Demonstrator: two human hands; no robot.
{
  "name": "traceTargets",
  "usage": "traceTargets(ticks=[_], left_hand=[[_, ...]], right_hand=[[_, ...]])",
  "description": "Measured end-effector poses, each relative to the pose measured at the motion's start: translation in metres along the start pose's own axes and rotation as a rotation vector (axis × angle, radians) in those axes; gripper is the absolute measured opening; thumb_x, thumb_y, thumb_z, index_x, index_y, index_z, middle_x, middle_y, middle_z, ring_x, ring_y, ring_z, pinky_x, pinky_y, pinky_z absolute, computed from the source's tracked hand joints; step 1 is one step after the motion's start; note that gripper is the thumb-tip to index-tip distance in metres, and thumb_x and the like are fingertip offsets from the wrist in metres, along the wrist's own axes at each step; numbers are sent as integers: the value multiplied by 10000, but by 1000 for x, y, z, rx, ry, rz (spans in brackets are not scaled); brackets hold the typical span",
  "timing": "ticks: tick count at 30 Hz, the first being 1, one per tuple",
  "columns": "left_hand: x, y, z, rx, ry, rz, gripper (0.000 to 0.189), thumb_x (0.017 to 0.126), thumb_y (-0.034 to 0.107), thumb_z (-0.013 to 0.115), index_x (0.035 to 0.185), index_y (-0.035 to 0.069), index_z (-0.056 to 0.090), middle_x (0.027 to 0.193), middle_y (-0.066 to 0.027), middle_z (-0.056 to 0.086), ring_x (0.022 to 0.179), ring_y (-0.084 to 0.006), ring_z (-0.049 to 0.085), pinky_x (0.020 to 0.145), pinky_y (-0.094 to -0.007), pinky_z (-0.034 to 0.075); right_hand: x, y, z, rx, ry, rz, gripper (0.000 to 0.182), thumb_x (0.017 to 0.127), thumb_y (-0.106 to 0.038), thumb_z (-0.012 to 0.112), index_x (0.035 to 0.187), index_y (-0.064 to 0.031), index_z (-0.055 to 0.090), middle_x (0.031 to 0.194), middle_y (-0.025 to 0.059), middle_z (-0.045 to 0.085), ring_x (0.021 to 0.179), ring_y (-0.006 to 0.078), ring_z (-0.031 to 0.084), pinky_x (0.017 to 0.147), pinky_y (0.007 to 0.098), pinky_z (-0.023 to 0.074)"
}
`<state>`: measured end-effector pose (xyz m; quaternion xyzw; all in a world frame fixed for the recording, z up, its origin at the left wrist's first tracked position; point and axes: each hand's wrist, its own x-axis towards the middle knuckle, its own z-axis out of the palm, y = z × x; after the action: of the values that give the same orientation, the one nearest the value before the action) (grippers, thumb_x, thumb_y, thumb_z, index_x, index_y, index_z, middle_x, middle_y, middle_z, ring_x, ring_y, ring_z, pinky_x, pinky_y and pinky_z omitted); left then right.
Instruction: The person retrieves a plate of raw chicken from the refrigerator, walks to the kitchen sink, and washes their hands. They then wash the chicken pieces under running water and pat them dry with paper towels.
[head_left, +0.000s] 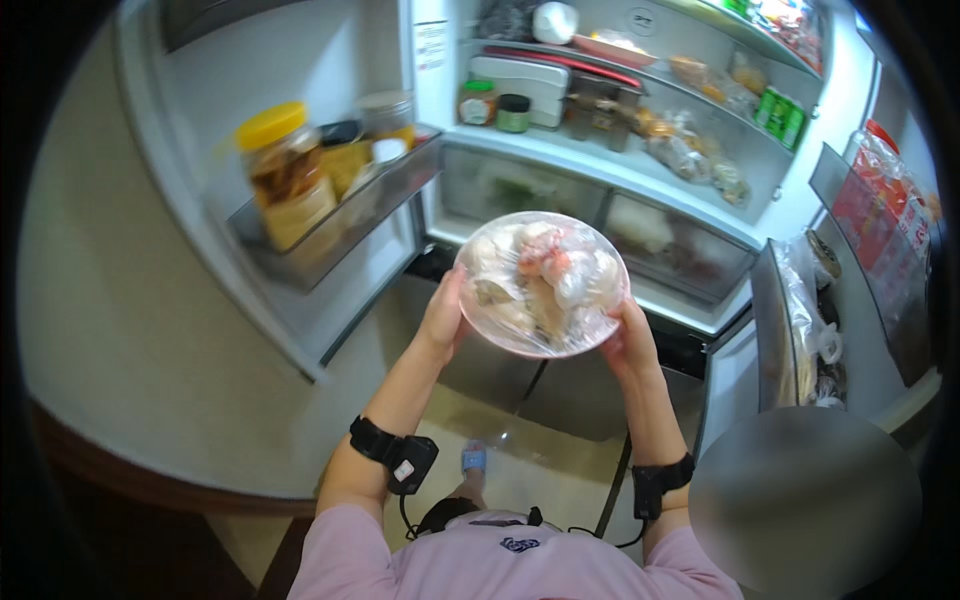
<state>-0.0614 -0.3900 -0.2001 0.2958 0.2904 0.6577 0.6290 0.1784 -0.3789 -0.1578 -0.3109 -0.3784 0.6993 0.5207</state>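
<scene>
Between my two hands is a round, pink-rimmed plate (495, 341) covered with clear plastic wrap. Pale food pieces (502, 251) and a knotted clear plastic bag (577, 277) with something reddish show on it; what exactly the food is, I cannot tell. My left hand (444, 315) grips the plate's left edge, and my right hand (630, 334) grips the lower right edge. The plate is held up in front of an open refrigerator (570, 157), above the level of its lower drawers.
Both doors stand wide. The left door bin (330, 232) carries a yellow-lidded jar (281, 172) and other jars. Bagged food (686, 154), small jars (514, 112) and a lidded container (604, 105) sit on the shelf above clear drawers (525, 180). Packages fill the right door bins (776, 330).
</scene>
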Motion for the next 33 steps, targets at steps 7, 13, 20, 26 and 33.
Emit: traceTargets(ticks=[7, 13, 20, 26, 33], left_hand=[[-119, 83, -31, 556, 425, 382, 328, 914, 255, 376, 939, 19, 602, 843, -55, 607, 671, -91, 535, 540, -231, 435], [-133, 138, -155, 891, 978, 1024, 369, 918, 289, 375, 1123, 1, 481, 1082, -107, 502, 944, -173, 483, 840, -289, 390], [-85, 172, -213, 616, 785, 631, 472, 921, 321, 354, 1232, -34, 364, 1221, -151, 423, 1122, -240, 402, 963, -329, 295], [-100, 151, -199, 686, 736, 631, 409, 921, 296, 367, 1152, -37, 418, 1130, -144, 471, 1047, -230, 441, 929, -319, 314], [-137, 98, -107, 850, 405, 546, 351, 919, 250, 381, 1135, -22, 430, 1121, -140, 449, 1043, -217, 429, 920, -314, 314]], right_hand=[[-68, 40, 44, 176, 5, 116, 473, 677, -90, 426, 1132, 38, 458, 1098, 140, 541, 1017, 254, 525, 909, 353, 416], [-77, 61, 94, 144, -128, 15, 503, 654, -87, 435, 1142, 37, 446, 1101, 144, 532, 1013, 266, 521, 922, 375, 400], [-108, 73, 122, 220, -24, -60, 455, 661, -77, 440, 1107, 2, 477, 1054, 103, 541, 979, 208, 526, 866, 314, 426], [-142, 62, 112, 51, 143, -186, 474, 650, -115, 450, 1106, 17, 472, 1049, 118, 541, 973, 231, 521, 893, 325, 403], [-182, 47, 83, 45, 239, -223, 503, 652, -137, 450, 1126, 34, 458, 1084, 138, 534, 1009, 255, 514, 922, 346, 387]])
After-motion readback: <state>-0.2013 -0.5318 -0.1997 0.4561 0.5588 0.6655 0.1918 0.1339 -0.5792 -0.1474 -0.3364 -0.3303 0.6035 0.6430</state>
